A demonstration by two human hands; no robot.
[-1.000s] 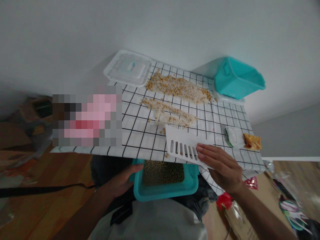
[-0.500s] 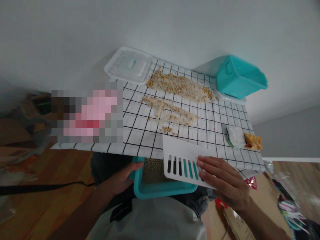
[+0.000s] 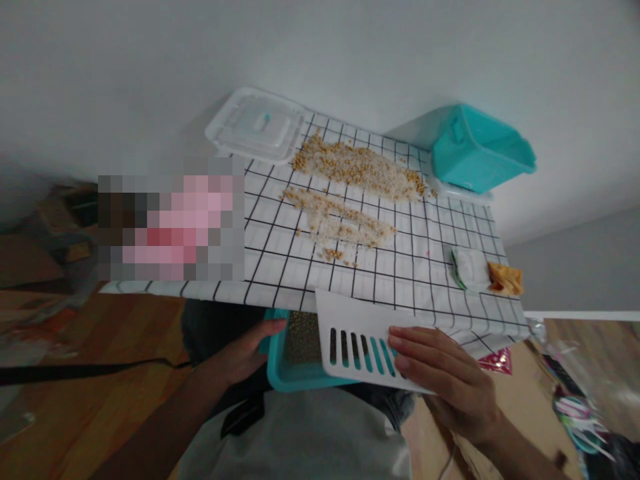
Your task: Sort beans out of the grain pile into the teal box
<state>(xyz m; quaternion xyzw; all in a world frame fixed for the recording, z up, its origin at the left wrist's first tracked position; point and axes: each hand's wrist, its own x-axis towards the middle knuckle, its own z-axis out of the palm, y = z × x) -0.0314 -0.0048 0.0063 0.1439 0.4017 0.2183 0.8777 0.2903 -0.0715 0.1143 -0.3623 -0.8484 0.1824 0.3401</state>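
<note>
The right hand (image 3: pixel 447 380) is gripping a slotted white plastic panel (image 3: pixel 360 316) by the tabletop's (image 3: pixel 265 260) near edge. The left hand (image 3: pixel 250 352) is clasping a teal bin (image 3: pixel 300 377).

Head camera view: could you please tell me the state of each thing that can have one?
Left hand: gripping the near tub's left rim
Right hand: closed on the turner
Turner: held, hiding part of the near tub
Near tub: open, beans inside
Beans: loose
Far tub: open-topped
Clear lid: off, lying on the tablecloth
Grain: scattered in patches
Tablecloth: spread out
</note>
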